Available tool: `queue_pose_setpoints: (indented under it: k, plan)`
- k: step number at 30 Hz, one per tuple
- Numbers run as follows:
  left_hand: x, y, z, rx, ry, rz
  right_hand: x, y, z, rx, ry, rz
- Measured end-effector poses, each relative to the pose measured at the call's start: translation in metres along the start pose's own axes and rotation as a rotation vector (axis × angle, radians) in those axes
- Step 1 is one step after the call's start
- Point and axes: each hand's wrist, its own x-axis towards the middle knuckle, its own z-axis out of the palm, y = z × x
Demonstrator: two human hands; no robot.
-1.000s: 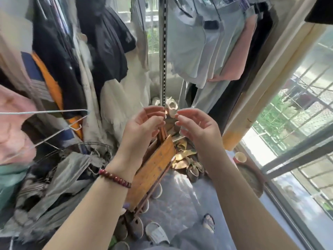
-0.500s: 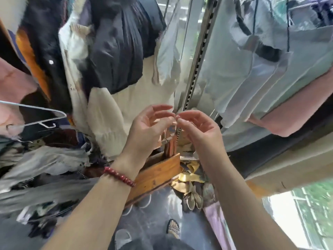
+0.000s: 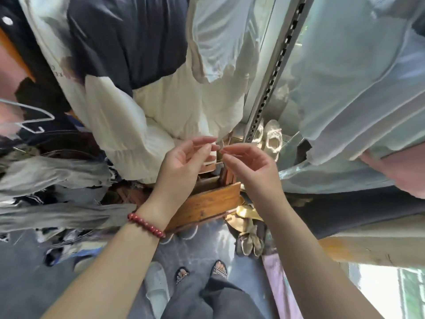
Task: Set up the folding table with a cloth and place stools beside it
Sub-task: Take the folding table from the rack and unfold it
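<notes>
A folded wooden piece point(image 3: 207, 203) with orange-brown boards leans among hanging clothes, low in the middle; I cannot tell whether it is the table or a stool. My left hand point(image 3: 184, 164), with a red bead bracelet on its wrist, and my right hand point(image 3: 250, 166) are raised just above it. Their fingertips almost meet in front of a white garment point(image 3: 161, 111). The thumb and forefinger of each hand are drawn close together. Anything between them is too small to make out. No cloth for the table shows.
A slotted metal upright point(image 3: 271, 84) rises behind the hands. Pale blue clothes point(image 3: 356, 88) hang right, dark and white ones left, with a wire hanger point(image 3: 34, 120). White sneakers point(image 3: 272, 139), gold shoes point(image 3: 246, 215) and loose slippers lie around. My sandalled feet point(image 3: 218, 268) stand on grey floor.
The view has closed in on the clothes and tilted down; the window has slid out to the right. Both hands keep the same fingertip-to-fingertip pose above the wooden piece.
</notes>
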Motion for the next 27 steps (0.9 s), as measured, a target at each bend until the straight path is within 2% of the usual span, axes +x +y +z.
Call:
queue_pose_setpoints:
  k: [5, 10, 13, 16, 22, 27]
  plan:
    - [0.018, -0.038, 0.002, -0.024, -0.017, -0.008, 0.017, 0.035, -0.003, -0.012, -0.01, 0.03]
    - [0.04, -0.09, -0.002, 0.062, -0.008, 0.011, 0.035, 0.088, 0.0, 0.016, 0.004, 0.057]
    - [0.057, -0.126, -0.005, 0.212, 0.046, -0.016, 0.045, 0.123, 0.004, -0.07, 0.001, 0.05]
    - [0.076, -0.16, -0.009, 0.34, 0.015, -0.045, 0.055, 0.158, 0.006, -0.119, 0.016, 0.058]
    - [0.109, -0.21, -0.007, 0.389, 0.034, -0.086, 0.087, 0.223, 0.005, -0.164, 0.069, 0.132]
    - [0.131, -0.244, -0.007, 0.599, -0.07, -0.059, 0.116, 0.267, 0.005, -0.237, 0.079, 0.169]
